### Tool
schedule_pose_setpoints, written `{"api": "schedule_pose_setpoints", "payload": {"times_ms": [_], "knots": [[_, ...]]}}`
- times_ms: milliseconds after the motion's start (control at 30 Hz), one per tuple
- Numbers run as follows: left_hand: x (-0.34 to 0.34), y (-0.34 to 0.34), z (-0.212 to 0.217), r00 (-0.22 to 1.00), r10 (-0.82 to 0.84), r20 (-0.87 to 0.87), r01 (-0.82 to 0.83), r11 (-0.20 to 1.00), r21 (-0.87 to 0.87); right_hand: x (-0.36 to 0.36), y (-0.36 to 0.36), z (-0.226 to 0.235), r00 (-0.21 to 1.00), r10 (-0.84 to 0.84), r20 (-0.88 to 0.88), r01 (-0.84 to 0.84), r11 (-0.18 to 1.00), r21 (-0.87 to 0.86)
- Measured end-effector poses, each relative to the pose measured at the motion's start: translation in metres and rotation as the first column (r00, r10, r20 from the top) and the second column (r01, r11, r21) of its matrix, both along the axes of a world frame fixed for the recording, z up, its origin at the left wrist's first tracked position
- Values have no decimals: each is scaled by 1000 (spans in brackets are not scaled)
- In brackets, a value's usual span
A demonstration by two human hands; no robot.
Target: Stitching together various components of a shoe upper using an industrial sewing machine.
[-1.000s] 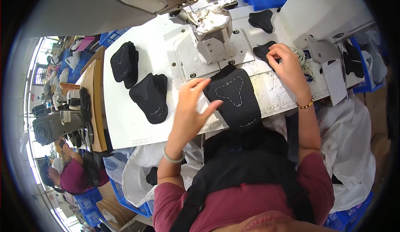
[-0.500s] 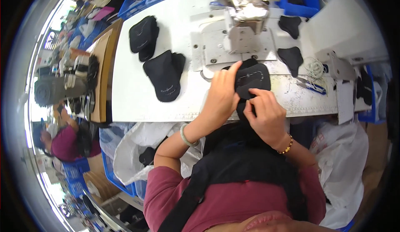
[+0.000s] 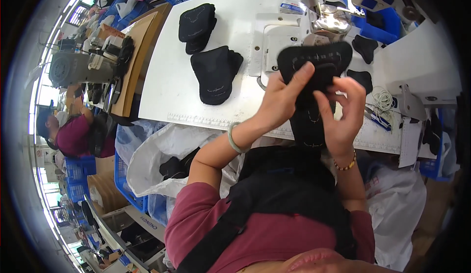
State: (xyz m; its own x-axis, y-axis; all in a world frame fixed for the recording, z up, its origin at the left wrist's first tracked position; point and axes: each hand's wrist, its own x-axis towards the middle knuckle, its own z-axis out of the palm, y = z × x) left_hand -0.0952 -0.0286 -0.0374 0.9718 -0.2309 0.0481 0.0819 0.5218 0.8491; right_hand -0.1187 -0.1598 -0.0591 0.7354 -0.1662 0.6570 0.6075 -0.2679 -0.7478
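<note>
- The left hand (image 3: 284, 99) and the right hand (image 3: 341, 111) both keep a tight grip on the black fabric piece (image 3: 314, 64).
- The piece was lying flat on the white desk (image 3: 167, 77) before. Now it is lifted up, near the sewing machine (image 3: 326, 13).
- Two stacks of black pieces (image 3: 213, 74) lie on the desk, to the left.

black fabric piece (image 3: 314, 64): lifted off table | left hand (image 3: 284, 99), right hand (image 3: 343, 111): raised, now gripping it
</note>
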Motion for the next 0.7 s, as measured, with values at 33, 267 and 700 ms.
{"api": "schedule_pose_setpoints", "payload": {"times_ms": [33,267,700], "knots": [[3,-2,10,1000,11,-5,-12,996,-85,8,2,6,994,69,-84,-55,987,153],[24,1,15,999,-23,27,27,986,-164,28,-6,25,877,335,-345,-177,893,414],[31,3,8,992,5,128,-14,997,71,38,9,14,916,300,-265,-88,796,598]]}}
